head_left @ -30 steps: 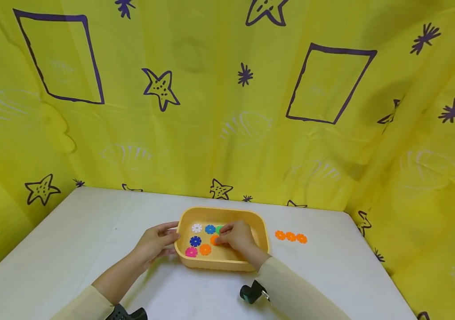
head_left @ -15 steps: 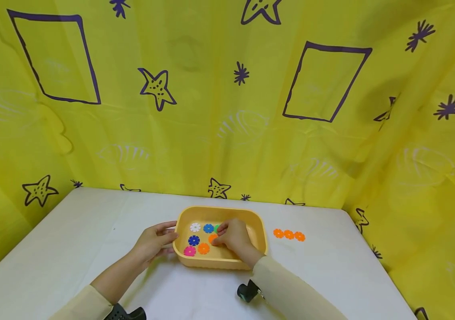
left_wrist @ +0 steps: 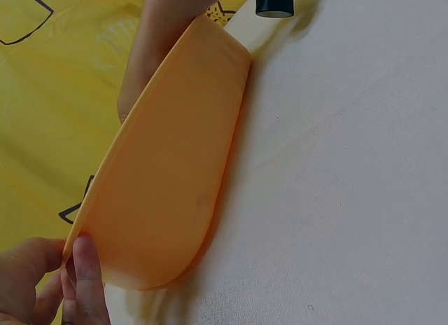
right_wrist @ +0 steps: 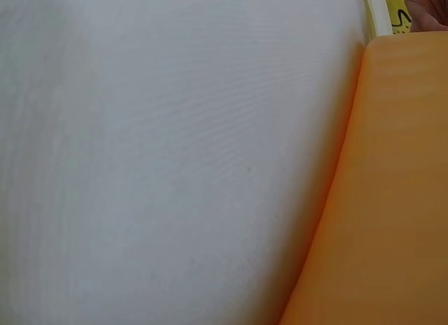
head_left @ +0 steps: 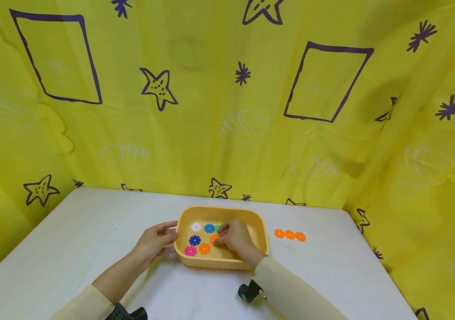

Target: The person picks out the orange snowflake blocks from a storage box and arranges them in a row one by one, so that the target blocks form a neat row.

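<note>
- Head view: an orange snowflake disc (head_left: 213,238) lies in the yellow-orange plastic basin (head_left: 219,264), partly covered by my right hand (head_left: 236,238); I cannot tell whether my fingers pinch it.
- Around it in the basin lie a green disc (head_left: 217,228), partly hidden, a light-blue disc (head_left: 209,228), a white disc (head_left: 196,227), a dark-blue disc (head_left: 195,240), a pink disc (head_left: 190,251) and a second orange disc (head_left: 204,248).
- My left hand (head_left: 153,243) grips the basin's left rim.
- Right of the basin, three orange discs (head_left: 289,235) sit in a row on the white table (head_left: 331,271).
- Beyond hangs a yellow curtain (head_left: 195,133) with starfish drawings.
</note>
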Demonstrator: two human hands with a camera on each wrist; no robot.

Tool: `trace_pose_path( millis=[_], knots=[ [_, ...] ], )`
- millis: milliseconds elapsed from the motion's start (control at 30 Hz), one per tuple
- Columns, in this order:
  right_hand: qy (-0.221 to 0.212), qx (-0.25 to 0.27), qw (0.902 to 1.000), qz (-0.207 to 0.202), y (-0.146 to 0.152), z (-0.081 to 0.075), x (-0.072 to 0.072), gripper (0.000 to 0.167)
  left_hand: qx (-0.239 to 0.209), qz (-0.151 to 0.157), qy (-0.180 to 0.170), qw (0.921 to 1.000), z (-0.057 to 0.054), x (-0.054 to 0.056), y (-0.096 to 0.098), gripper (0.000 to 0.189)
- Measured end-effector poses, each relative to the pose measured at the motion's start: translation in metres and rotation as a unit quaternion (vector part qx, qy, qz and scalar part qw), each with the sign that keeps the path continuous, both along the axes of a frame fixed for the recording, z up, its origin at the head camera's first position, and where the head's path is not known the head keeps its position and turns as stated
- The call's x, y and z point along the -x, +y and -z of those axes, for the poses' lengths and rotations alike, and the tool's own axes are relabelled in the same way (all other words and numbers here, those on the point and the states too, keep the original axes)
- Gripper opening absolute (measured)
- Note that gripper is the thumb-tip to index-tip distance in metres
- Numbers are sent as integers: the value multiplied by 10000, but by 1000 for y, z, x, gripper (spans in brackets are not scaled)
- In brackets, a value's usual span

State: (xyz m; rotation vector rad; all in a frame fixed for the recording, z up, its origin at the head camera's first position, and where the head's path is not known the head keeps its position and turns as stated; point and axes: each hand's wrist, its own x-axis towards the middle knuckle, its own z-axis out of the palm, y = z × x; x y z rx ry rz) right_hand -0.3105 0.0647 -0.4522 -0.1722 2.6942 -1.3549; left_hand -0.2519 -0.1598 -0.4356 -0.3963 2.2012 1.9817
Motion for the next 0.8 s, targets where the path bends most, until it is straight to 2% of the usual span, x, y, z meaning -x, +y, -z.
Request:
trace_pose_path(
  millis=[800],
  knots=[
    [94, -126, 9997, 186, 0, -4, -3, 33, -35, -43, -18, 10000, 2, 0, 0, 47]
  ],
)
